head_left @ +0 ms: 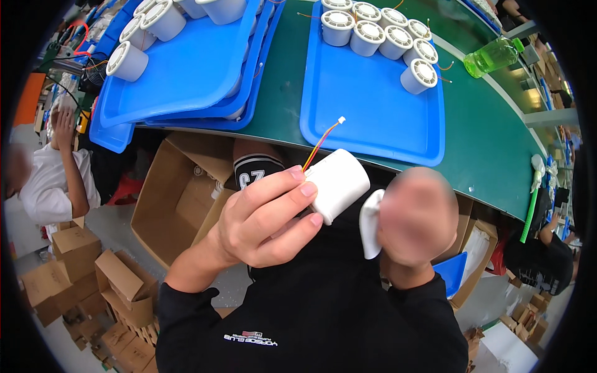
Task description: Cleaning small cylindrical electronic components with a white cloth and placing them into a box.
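Observation:
My left hand (pixel 267 221) is closed around a white cylindrical housing (pixel 342 185), tilted up to the right above my lap. From its finger-side end comes a thin bundle of red and yellow wires (pixel 322 140) with a small white connector (pixel 341 119) at the tip. To the right, my right hand (pixel 415 217) is raised and blurred, its fingers hard to make out. A thin white curved piece (pixel 371 225) sticks out from its left side, apparently gripped there; it stands apart from the housing.
Ahead on the green table (pixel 277 93), a blue tray (pixel 373 118) carries several white housings (pixel 396 40) with vented tops. Stacked blue trays (pixel 180 102) with more housings stand left. A green bottle (pixel 494 57) lies right. Below are an open carton (pixel 180 186) and a seated person (pixel 56 180).

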`<state>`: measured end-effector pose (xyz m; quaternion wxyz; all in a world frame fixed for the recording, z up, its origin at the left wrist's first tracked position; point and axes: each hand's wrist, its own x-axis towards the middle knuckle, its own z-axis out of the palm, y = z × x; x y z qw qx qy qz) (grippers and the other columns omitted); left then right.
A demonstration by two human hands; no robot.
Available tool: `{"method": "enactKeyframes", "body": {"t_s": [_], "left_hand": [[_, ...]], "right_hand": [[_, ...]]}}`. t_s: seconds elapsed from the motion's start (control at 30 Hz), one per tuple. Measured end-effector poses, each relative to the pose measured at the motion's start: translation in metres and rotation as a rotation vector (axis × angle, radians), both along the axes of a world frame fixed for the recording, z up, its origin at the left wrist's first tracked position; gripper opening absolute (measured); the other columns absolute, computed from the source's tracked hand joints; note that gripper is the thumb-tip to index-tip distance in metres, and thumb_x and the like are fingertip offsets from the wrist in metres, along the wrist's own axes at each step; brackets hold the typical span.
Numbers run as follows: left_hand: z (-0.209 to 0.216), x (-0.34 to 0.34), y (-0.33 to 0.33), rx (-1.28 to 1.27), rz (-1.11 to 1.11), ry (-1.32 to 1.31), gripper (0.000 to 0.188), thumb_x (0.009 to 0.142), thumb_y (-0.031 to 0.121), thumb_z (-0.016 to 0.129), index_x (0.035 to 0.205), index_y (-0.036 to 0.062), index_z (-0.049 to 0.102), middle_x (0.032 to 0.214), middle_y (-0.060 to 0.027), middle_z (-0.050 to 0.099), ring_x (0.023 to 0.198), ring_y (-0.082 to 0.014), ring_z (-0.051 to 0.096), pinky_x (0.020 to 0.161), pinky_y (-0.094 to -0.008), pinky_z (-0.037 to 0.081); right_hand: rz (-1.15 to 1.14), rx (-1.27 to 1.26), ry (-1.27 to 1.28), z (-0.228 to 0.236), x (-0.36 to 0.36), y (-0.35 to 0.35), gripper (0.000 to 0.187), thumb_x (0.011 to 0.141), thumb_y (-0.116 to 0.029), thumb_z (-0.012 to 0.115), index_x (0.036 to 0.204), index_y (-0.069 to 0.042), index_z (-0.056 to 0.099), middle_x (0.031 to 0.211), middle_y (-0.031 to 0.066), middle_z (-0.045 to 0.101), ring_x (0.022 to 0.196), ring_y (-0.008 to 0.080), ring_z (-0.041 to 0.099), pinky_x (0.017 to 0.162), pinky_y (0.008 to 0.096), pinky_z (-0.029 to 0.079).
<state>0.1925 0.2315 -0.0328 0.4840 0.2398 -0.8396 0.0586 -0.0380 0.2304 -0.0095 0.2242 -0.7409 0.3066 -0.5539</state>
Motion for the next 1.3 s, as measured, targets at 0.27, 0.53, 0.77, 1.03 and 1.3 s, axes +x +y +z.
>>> {"method": "enactKeyframes", "body": {"t_s": [0.27,0.53,0.77,1.03,1.3], "left_hand": [[0.007,0.0,-0.003,-0.072,-0.007,-0.106,0.026,0.073,0.0,0.071,0.095,0.0033,0.057,0.106,-0.0142,0.063,0.095,-0.0293,0.064,0.079,-0.0342,0.062],[0.002,-0.001,-0.005,-0.102,-0.012,-0.12,0.021,0.073,0.0,0.069,0.088,0.0038,0.054,0.104,-0.0147,0.064,0.094,-0.0293,0.065,0.079,-0.0342,0.062],[0.005,0.004,-0.003,-0.028,-0.003,-0.139,0.025,0.071,-0.001,0.07,0.088,0.0045,0.052,0.105,-0.015,0.063,0.094,-0.0294,0.065,0.075,-0.0337,0.062],[0.001,0.003,-0.002,-0.042,0.035,-0.077,0.028,0.07,0.0,0.071,0.09,0.0049,0.052,0.109,-0.0142,0.061,0.095,-0.0296,0.064,0.077,-0.0335,0.062],[0.0,0.001,-0.001,-0.061,0.025,-0.085,0.029,0.07,0.001,0.072,0.089,0.0046,0.051,0.108,-0.0141,0.062,0.095,-0.03,0.065,0.077,-0.0335,0.062]], "right_hand": [[0.017,-0.046,0.26,0.012,0.014,0.001,0.031,0.064,0.011,0.075,0.092,0.0,0.07,0.087,0.008,0.058,0.063,0.0161,0.055,0.052,0.0261,0.044],[0.005,-0.026,0.234,0.008,0.018,0.002,0.035,0.061,0.011,0.076,0.093,-0.001,0.069,0.086,0.0077,0.057,0.064,0.0185,0.055,0.053,0.0271,0.045],[-0.356,-0.072,0.287,0.0,0.011,-0.012,0.028,0.066,0.01,0.075,0.09,-0.002,0.068,0.085,0.0077,0.058,0.066,0.019,0.059,0.054,0.0278,0.047],[-0.068,-0.026,0.211,0.006,0.013,0.005,0.036,0.06,0.012,0.075,0.093,-0.001,0.068,0.087,0.0074,0.057,0.065,0.0188,0.055,0.053,0.028,0.044],[-0.223,-0.128,0.236,-0.004,0.021,-0.005,0.034,0.059,0.012,0.074,0.09,-0.001,0.067,0.082,0.0076,0.056,0.062,0.0195,0.054,0.051,0.0294,0.043]]}}
